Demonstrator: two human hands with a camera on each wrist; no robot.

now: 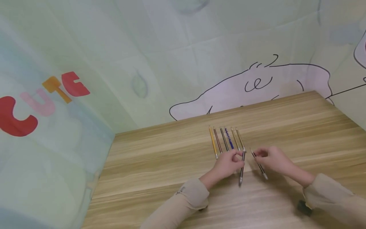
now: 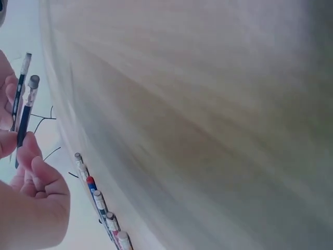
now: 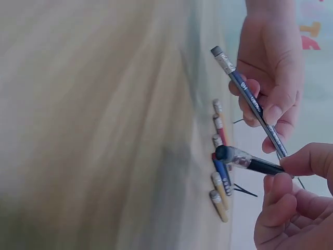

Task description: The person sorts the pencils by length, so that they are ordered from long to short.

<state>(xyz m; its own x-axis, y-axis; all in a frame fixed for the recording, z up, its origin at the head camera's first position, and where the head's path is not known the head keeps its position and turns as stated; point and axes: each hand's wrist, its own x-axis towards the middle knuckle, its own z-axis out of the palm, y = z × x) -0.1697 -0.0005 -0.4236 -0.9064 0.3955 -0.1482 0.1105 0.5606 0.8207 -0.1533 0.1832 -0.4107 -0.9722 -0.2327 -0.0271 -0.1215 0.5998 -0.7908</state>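
My left hand pinches a dark pencil between thumb and fingers, its eraser end pointing toward me. In the right wrist view this pencil is dark blue with silver lettering and a grey eraser. To its right, my right hand pinches a second dark pencil, tilted, its tip pointing away from me. A row of several pencils lies just beyond the left hand: a yellow pencil, a dark red pencil, a dark pencil, a blue patterned pencil and two tan ones.
The pencils lie on a wood-grain table. A cloth backdrop with line drawings hangs along its far edge, and coloured letters show on the left side. A small dark object sits by the right sleeve.
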